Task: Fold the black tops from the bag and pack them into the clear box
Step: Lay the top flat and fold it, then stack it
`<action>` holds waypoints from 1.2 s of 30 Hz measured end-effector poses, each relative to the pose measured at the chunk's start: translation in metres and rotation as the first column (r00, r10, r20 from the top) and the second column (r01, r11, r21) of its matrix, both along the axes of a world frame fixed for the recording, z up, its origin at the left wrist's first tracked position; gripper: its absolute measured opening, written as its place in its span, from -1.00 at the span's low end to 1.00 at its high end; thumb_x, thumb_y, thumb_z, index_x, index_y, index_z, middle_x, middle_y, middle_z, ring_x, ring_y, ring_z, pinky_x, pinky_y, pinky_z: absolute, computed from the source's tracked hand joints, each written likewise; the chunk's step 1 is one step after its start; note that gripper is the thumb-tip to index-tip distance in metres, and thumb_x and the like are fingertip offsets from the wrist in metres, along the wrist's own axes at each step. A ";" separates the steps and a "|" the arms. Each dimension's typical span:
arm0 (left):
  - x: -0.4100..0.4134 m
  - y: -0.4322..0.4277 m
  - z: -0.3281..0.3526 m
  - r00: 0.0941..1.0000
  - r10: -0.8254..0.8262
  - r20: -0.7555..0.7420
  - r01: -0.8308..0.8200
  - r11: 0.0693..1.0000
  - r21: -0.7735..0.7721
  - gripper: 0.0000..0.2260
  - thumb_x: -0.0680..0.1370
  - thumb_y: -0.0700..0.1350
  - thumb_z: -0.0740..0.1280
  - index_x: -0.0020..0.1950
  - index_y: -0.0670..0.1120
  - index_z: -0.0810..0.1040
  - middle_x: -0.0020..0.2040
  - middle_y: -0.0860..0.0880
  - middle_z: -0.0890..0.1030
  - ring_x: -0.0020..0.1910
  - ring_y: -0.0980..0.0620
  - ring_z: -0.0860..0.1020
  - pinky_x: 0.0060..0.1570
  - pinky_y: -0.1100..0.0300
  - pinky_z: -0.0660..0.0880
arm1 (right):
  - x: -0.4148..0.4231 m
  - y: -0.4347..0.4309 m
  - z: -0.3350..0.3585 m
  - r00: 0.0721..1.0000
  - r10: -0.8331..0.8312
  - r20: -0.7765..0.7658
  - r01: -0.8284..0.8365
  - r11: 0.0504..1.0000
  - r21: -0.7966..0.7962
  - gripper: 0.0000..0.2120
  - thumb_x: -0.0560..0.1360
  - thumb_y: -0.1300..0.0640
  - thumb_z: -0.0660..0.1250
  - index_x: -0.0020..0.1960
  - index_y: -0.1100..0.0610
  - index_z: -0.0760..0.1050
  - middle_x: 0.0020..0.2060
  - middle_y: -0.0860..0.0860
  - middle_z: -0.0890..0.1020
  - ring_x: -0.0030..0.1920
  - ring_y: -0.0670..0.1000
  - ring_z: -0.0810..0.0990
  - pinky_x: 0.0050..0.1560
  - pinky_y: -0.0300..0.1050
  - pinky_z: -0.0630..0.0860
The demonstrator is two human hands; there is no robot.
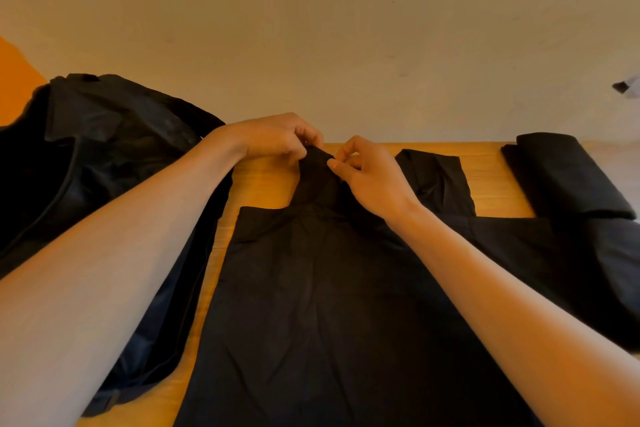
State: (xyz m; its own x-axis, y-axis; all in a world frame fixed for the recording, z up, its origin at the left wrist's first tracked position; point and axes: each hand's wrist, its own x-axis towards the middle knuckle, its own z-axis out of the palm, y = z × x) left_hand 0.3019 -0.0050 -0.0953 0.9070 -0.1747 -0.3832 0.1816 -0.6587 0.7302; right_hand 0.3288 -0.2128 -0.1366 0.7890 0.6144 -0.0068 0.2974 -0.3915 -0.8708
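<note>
Two-handed pinch at the far end of the top [311, 288]. Laid flat on the worktop [491, 180], long axis near-to-far, hem near, narrow strap-or-collar piece [317, 166] far; cannot tell which. Gripped there by left hand [277, 139] from the left and right hand [367, 177] from the right, fingertips curled onto the cloth, nearly meeting. No free hand. Equal reach to the grip point for both; rest of the top nearer than the hands, running back between the forearms. Judged step: squaring the far end before a fold. Next fold probably keyed to that near-far axis, so keep it straight and the cloth flat while letting go. Second far piece [436, 180] just right of the right hand, flat, untouched. Left of the left forearm: bag [104, 149], slumped on the worktop. Far right: folded black stack [561, 177], well apart from the hands. No clear box in view.
</note>
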 end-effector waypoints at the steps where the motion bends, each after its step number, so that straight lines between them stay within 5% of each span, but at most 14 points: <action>1: 0.001 0.000 0.001 1.000 -0.026 -0.007 0.026 0.999 0.044 -0.78 0.29 -0.25 0.25 -0.14 -0.10 0.60 -0.16 -0.07 0.58 -0.15 0.03 0.51 -0.02 0.04 0.41 | 0.000 -0.001 0.001 1.000 0.004 0.005 -0.004 1.000 -0.005 -0.85 0.65 0.05 0.33 -0.02 0.11 0.48 -0.35 0.12 0.62 -0.48 -0.09 0.45 -0.42 -0.19 0.35; 6: 0.002 -0.001 0.004 0.997 -0.050 -0.050 0.054 0.995 0.083 -0.87 0.27 -0.22 0.27 -0.24 -0.07 0.55 -0.14 0.00 0.56 -0.16 0.11 0.50 -0.02 0.10 0.40 | 0.002 -0.002 0.005 0.999 0.051 -0.017 -0.052 0.999 -0.008 -0.84 0.67 0.07 0.29 0.04 0.18 0.47 -0.16 0.27 0.64 -0.32 0.09 0.55 -0.30 0.02 0.45; 9: 0.002 0.000 0.000 0.996 0.088 -0.025 -0.091 0.977 -0.194 -0.81 0.23 -0.26 0.19 -0.34 -0.05 0.56 -0.01 -0.17 0.59 0.02 -0.10 0.54 0.10 0.04 0.47 | 0.001 -0.003 0.008 0.987 0.079 -0.140 -0.069 0.995 0.072 -0.85 0.66 0.09 0.31 0.02 0.18 0.46 -0.16 0.32 0.63 -0.39 -0.02 0.46 -0.35 -0.18 0.38; 13: 0.000 0.003 -0.007 0.984 0.176 -0.031 -0.171 0.877 -0.450 -0.71 0.27 -0.24 0.11 -0.11 -0.30 0.49 -0.04 -0.28 0.50 -0.02 -0.18 0.45 0.12 0.02 0.44 | 0.006 0.000 0.009 0.965 0.077 -0.249 -0.046 0.991 0.127 -0.93 0.63 0.12 0.36 0.01 0.09 0.49 -0.25 0.12 0.67 -0.28 -0.06 0.58 -0.21 -0.20 0.48; 17: 0.003 0.002 -0.011 0.976 0.214 0.035 -0.188 0.916 -0.355 -0.88 0.31 -0.21 0.16 -0.26 -0.19 0.46 -0.18 -0.15 0.52 -0.06 -0.16 0.38 0.07 -0.05 0.30 | 0.007 0.004 0.009 0.881 0.174 -0.440 -0.059 0.963 0.262 -0.94 0.64 0.24 0.33 0.03 0.17 0.58 -0.20 0.04 0.70 -0.18 -0.04 0.68 -0.14 -0.20 0.62; 21: 0.003 0.001 -0.009 0.968 0.238 0.076 -0.215 0.948 -0.237 -0.92 0.31 -0.21 0.20 -0.31 -0.12 0.48 -0.25 -0.06 0.50 -0.24 0.08 0.44 -0.13 0.13 0.35 | 0.004 0.008 0.011 0.846 0.194 -0.496 -0.057 0.959 0.278 -0.92 0.66 0.23 0.30 0.01 0.18 0.57 -0.17 0.06 0.69 -0.11 0.02 0.69 0.03 -0.06 0.63; 24: 0.003 0.001 -0.008 0.958 0.262 0.119 -0.245 0.959 -0.146 -0.89 0.33 -0.20 0.20 -0.29 -0.20 0.50 -0.23 -0.11 0.50 -0.30 0.15 0.42 -0.20 0.23 0.36 | 0.004 0.012 0.012 0.813 0.168 -0.557 -0.018 0.964 0.264 -0.92 0.68 0.21 0.27 0.00 0.15 0.50 -0.39 -0.08 0.56 -0.38 -0.14 0.55 -0.31 -0.24 0.52; 26: 0.004 0.001 -0.010 0.946 0.288 0.150 -0.270 0.954 -0.127 -0.84 0.44 -0.24 0.21 -0.20 -0.32 0.52 -0.17 -0.16 0.52 -0.33 0.19 0.42 -0.21 0.24 0.35 | 0.003 0.012 0.012 0.792 0.181 -0.584 -0.039 0.968 0.247 -0.94 0.67 0.19 0.29 0.02 0.14 0.49 -0.43 -0.11 0.48 -0.45 -0.16 0.42 -0.36 -0.26 0.39; 28: 0.004 0.001 -0.011 0.932 0.326 0.159 -0.305 0.942 -0.143 -0.86 0.51 -0.31 0.21 -0.17 -0.35 0.52 -0.15 -0.14 0.55 -0.34 0.22 0.43 -0.22 0.21 0.33 | 0.004 0.012 0.011 0.775 0.219 -0.592 -0.105 0.970 0.221 -0.93 0.66 0.18 0.32 0.08 0.19 0.52 -0.37 -0.07 0.51 -0.39 -0.14 0.45 -0.31 -0.25 0.38; 32: 0.004 0.001 -0.012 0.904 0.409 0.121 -0.369 0.893 -0.259 -0.91 0.34 -0.20 0.21 -0.32 -0.20 0.45 -0.15 -0.06 0.64 -0.12 0.06 0.50 -0.14 0.19 0.40 | 0.004 0.007 0.016 0.815 0.271 -0.512 -0.262 0.961 0.091 -0.78 0.60 0.16 0.41 0.05 0.34 0.57 -0.21 0.10 0.60 -0.17 0.10 0.52 -0.09 -0.05 0.42; 36: 0.003 -0.001 -0.014 0.897 0.436 0.066 -0.350 0.795 -0.496 -0.87 0.34 -0.34 0.14 -0.35 -0.16 0.40 -0.23 -0.14 0.65 -0.19 0.00 0.56 -0.09 0.19 0.51 | 0.004 0.005 0.017 0.865 0.257 -0.430 -0.274 0.961 0.022 -0.74 0.58 0.10 0.44 -0.23 0.10 0.45 -0.35 0.06 0.39 -0.30 0.06 0.38 -0.17 -0.08 0.33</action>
